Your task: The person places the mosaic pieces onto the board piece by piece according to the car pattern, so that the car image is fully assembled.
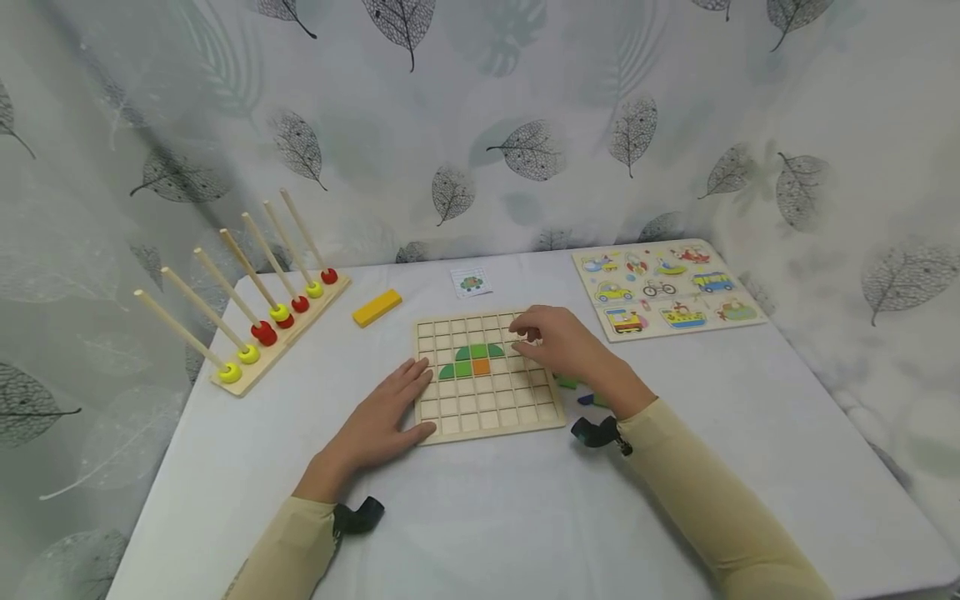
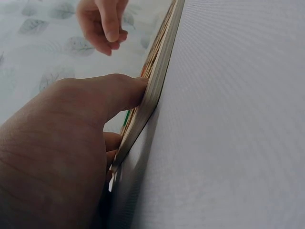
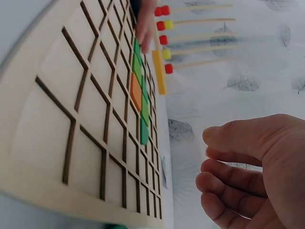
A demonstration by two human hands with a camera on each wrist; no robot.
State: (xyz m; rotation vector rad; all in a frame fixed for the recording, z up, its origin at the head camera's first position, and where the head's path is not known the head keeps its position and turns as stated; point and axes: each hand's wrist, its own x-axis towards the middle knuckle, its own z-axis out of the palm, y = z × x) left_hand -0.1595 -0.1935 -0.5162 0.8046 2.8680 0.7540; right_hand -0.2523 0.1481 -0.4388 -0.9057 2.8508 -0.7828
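A wooden grid board (image 1: 495, 432) lies on the table between the hands. Several green tiles (image 1: 462, 368), some with rounded edges, and one orange square tile (image 1: 481, 367) fill cells near its middle. The left hand (image 1: 375, 421) rests along the board's left edge, fingers spread; in the left wrist view its thumb (image 2: 128, 89) touches the rim. Above the board's upper right part hovers the right hand (image 1: 558, 343). Its fingers are loosely bent with nothing between thumb and fingertips in the right wrist view. Green and blue loose pieces (image 1: 567, 382) lie partly hidden beneath the right forearm.
A small card with a green turtle-like picture (image 1: 472, 283) lies behind the board. Left of it are a yellow block (image 1: 377, 307) and a peg stand (image 1: 281, 342) with red and yellow beads. A picture puzzle board (image 1: 660, 292) lies at back right, before a leaf-patterned curtain.
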